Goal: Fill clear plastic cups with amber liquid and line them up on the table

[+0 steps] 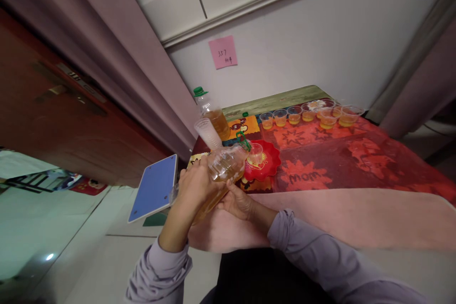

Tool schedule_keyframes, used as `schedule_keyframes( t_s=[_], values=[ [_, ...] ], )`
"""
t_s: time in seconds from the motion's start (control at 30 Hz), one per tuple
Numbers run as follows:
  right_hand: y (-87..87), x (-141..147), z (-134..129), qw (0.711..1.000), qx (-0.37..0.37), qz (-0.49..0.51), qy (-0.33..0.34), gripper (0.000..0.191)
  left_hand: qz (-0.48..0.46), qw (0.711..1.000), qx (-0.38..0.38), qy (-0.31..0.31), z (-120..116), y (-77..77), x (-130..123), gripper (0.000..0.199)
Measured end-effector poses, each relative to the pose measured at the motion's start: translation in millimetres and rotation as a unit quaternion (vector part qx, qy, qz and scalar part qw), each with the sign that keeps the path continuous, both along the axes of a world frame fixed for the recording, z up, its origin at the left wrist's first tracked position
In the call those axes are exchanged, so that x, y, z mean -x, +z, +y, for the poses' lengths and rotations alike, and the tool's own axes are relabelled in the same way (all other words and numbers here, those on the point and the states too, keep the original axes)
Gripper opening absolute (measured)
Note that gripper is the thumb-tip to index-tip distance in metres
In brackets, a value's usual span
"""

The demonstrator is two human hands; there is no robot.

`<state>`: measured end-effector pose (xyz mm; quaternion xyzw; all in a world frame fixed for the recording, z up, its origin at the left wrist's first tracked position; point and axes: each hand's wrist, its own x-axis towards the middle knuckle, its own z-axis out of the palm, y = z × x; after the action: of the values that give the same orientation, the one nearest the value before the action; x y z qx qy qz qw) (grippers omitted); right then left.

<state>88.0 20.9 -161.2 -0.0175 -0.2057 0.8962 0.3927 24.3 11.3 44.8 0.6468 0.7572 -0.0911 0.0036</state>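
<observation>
Red-patterned table (320,156) beside a pale wall (302,47), with two bare hands on a tilted bottle (228,166)

At the center of the frame, the fingers of the left hand (194,183) were clamped around the tilted bottle from its upper side. The right hand (238,201) held it from below, thumb and fingers against the clear plastic. Amber liquid lay inside, and the bottle's neck, with a green ring handle (243,141), pointed up and to the right. Its mouth was close to a clear cup (255,153) standing on a scalloped red plate (272,161); whether liquid was flowing could not be told.

Just above the bottle leaned a stack of clear cups (207,133). Behind the stack stood a second bottle (218,121), upright, green-capped and partly filled with amber liquid. A loose green cap (245,114) lay near the table's back edge. At the right of center, a group of clear cups (294,116) held shallow amber liquid.

A pink cover (302,213) ran along the table's near side. At the left of the frame were a blue board (155,187), a mauve curtain (117,52) and a reddish-brown door (64,123). A pink note (223,52) marked "357" was stuck to the wall, upper center.
</observation>
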Motion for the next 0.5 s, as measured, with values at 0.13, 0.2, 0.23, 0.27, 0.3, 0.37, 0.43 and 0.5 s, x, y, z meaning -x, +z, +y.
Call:
schedule_keyframes(
  t_s=[0.13, 0.2, 0.23, 0.27, 0.3, 0.37, 0.43, 0.5],
  values=[
    [-1.1, 0.3, -0.1, 1.000, 0.001, -0.004, -0.003, 0.062, 0.000, 1.000, 0.003, -0.002, 0.1, 0.8, -0.9, 0.070],
    [-1.3, 0.3, -0.2, 1.000, 0.004, -0.008, -0.007, 0.058, -0.001, 1.000, 0.001, -0.002, 0.1, 1.1, -1.5, 0.070],
    [-1.1, 0.2, -0.2, 1.000, 0.005, -0.011, -0.008, 0.057, -0.003, 1.000, 0.001, -0.001, 0.1, 1.4, -1.9, 0.070],
    [-0.8, 0.1, -0.2, 1.000, 0.003, -0.014, -0.007, 0.057, -0.006, 1.000, 0.001, -0.001, 0.0, 1.7, -2.4, 0.070],
    [-0.4, -0.1, -0.2, 1.000, 0.000, -0.014, -0.005, 0.058, -0.008, 1.000, 0.001, 0.000, 0.0, 2.0, -3.0, 0.070],
    [0.6, -0.5, -0.2, 1.000, -0.007, -0.009, -0.004, 0.064, -0.011, 1.000, 0.000, 0.004, -0.1, 2.9, -4.1, 0.071],
    [1.4, -0.6, 0.0, 1.000, -0.009, -0.003, -0.006, 0.067, -0.008, 1.000, 0.003, 0.005, -0.2, 3.7, -5.0, 0.071],
    [1.5, -0.5, 0.2, 1.000, -0.006, -0.005, -0.006, 0.065, -0.004, 1.000, 0.008, 0.006, -0.1, 4.1, -5.4, 0.070]
  ],
)
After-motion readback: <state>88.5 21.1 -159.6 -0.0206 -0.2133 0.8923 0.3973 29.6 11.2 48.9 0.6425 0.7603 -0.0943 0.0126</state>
